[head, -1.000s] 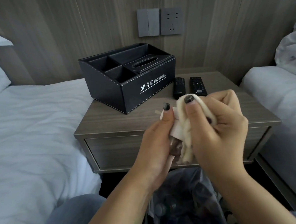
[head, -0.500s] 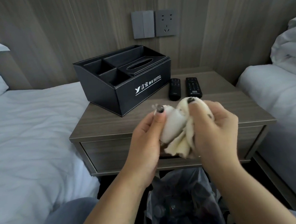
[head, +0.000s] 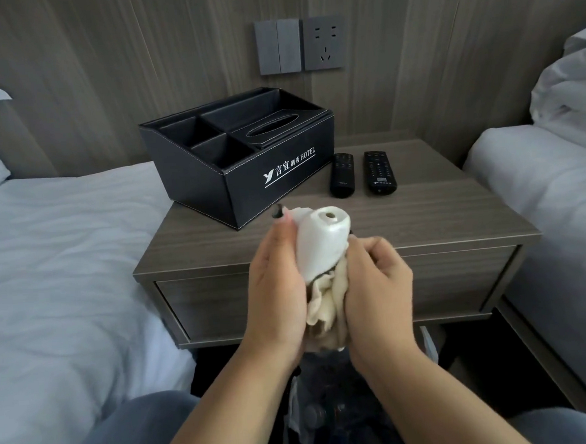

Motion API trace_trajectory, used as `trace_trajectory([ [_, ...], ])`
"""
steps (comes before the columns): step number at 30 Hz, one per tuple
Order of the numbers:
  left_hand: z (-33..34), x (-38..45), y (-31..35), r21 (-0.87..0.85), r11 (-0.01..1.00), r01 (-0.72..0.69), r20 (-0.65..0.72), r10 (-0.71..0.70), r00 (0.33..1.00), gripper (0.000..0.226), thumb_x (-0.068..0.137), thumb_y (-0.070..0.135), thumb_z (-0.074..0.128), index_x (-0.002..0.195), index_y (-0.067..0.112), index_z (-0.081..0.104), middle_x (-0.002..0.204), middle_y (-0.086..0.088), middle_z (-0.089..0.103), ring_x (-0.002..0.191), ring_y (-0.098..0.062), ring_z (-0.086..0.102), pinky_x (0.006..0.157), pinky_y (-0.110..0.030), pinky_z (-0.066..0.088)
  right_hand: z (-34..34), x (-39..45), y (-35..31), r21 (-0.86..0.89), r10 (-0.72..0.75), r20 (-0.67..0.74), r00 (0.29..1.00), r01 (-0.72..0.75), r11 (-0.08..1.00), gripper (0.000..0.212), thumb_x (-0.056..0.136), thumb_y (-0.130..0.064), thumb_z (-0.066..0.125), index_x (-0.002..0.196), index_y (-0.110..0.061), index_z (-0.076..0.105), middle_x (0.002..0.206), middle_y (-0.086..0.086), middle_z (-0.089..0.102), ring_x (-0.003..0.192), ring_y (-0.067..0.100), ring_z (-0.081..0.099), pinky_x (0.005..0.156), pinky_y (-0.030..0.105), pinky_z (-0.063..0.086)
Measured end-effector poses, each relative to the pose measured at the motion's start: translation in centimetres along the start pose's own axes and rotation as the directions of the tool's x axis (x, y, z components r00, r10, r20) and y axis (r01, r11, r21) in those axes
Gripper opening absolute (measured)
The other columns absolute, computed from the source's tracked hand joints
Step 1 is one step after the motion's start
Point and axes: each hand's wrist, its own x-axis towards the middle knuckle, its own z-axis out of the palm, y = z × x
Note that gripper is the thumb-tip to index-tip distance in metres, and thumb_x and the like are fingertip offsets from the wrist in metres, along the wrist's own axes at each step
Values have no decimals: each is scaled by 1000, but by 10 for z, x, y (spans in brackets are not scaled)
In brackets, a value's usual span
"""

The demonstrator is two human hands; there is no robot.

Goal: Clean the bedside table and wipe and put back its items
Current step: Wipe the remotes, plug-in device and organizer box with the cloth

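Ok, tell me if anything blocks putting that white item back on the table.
Nothing visible does. The white item is held over the table's bare front; the organizer and two remotes sit farther back.

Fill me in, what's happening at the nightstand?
A person is wiping a small white object: the left hand holds it while the right hand grips a cream cloth against its lower part. On the bedside table behind sit a black hotel organizer box and two remotes.

A single head-worn wide-angle view looks forward and down from close in front of the bedside table [head: 421,214], facing the wood-panelled wall [head: 103,61] behind it.
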Motion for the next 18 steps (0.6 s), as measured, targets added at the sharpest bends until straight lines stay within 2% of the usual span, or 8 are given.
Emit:
trace_trajectory([
  [2,-4,4,1,-67,996,52,-38,-54,998,54,87,62,48,81,14,73,77,-23,64,74,-38,60,72,-39,45,2,0,3,2,54,39,998,-54,999,31,90,-20,58,61,-14,48,62,8,51,61,19,50,62,34,48],
  [5,-6,7,3,-104,986,127,-89,-136,987,54,91,57,47,64,18,72,63,-7,66,58,-20,66,55,-26,52,2,2,9,-12,145,98,985,-144,989,26,88,-21,58,65,-10,54,65,11,52,65,23,51,66,42,49],
  [8,-7,7,4,-55,994,97,-62,-100,993,56,94,55,40,78,8,65,56,-4,61,43,-8,59,39,-14,43,2,-3,16,-53,140,83,987,-136,989,23,88,-20,54,67,-11,51,62,1,57,64,16,55,62,31,47],
  [11,-3,12,1,52,998,26,-88,-21,996,73,88,70,38,102,3,63,81,-6,68,67,-6,66,61,-14,50,5,-19,9,-139,-139,39,990,143,980,11,94,-19,51,83,-18,53,62,-18,61,59,-4,56,53,9,41],
  [13,-7,12,-3,97,995,37,-59,-31,998,74,88,71,37,115,7,63,103,-2,73,94,-17,67,87,-32,53,7,-24,3,-241,-436,91,895,445,862,10,96,-21,50,86,-21,50,73,-15,61,69,-3,57,58,7,41],
  [14,-7,10,-3,132,990,56,-48,-50,998,63,94,63,35,114,11,65,103,3,73,94,-15,67,89,-34,53,6,-23,3,-297,-555,128,822,566,769,9,96,-21,50,88,-21,50,76,-13,58,73,-2,56,62,6,40],
  [16,-8,4,-2,166,980,111,-38,-106,994,48,99,51,35,93,16,67,76,5,71,69,-7,67,66,-21,56,4,-15,-2,-376,-703,196,684,714,590,6,94,-20,51,92,-14,54,84,-9,56,78,-3,53,66,3,39],
  [18,-6,0,-1,78,982,174,23,-176,984,53,97,53,37,79,13,68,62,-3,68,56,-12,65,50,-20,52,-1,-6,-10,-412,-744,213,633,749,519,9,93,-19,51,92,-12,56,85,-6,56,79,-3,52,67,3,38],
])
